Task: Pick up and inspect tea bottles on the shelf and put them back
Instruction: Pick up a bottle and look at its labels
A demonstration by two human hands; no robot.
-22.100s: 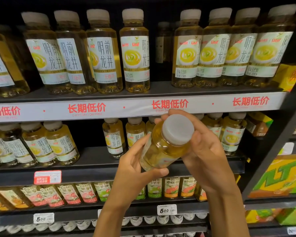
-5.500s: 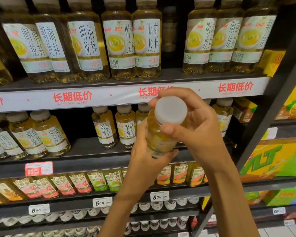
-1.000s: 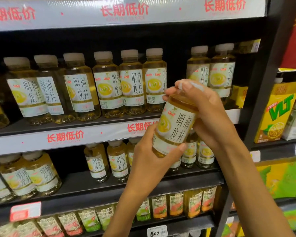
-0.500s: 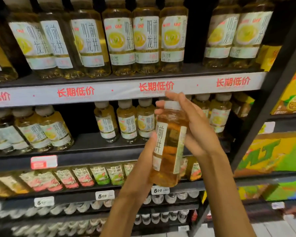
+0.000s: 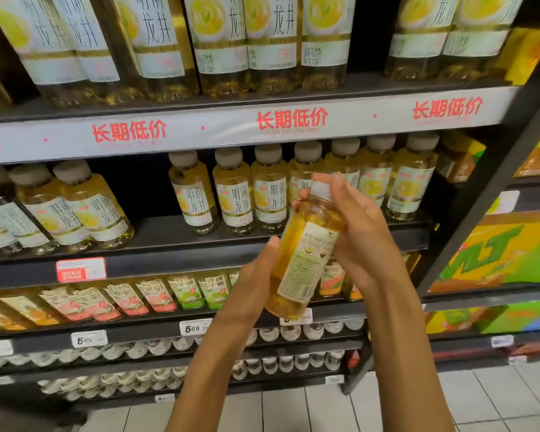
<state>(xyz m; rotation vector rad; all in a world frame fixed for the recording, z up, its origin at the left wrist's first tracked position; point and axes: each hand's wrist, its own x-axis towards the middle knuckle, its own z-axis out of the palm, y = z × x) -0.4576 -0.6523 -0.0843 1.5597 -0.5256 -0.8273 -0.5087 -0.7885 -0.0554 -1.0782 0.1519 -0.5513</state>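
Observation:
I hold one yellow tea bottle (image 5: 303, 257) in front of the shelves, tilted slightly, its white cap up and its printed back label facing me. My left hand (image 5: 256, 279) grips the lower body from the left, thumb up along the side. My right hand (image 5: 360, 232) holds the neck and cap end from the right, fingers curled over the top. Behind it, the middle shelf (image 5: 169, 244) carries a row of the same tea bottles (image 5: 234, 194), and the upper shelf (image 5: 200, 132) holds larger tea bottles (image 5: 219, 42).
A dark gap lies in the middle shelf row, left of the centre bottles. Lower shelves hold small flavoured bottles (image 5: 156, 299) and price tags (image 5: 88, 338). Yellow-green drink cartons (image 5: 496, 254) fill the unit to the right. A tiled floor (image 5: 325, 410) lies below.
The bottle has turned in my hands so its back label now faces me, and it leans a little to the right. My view has dropped slightly toward the floor.

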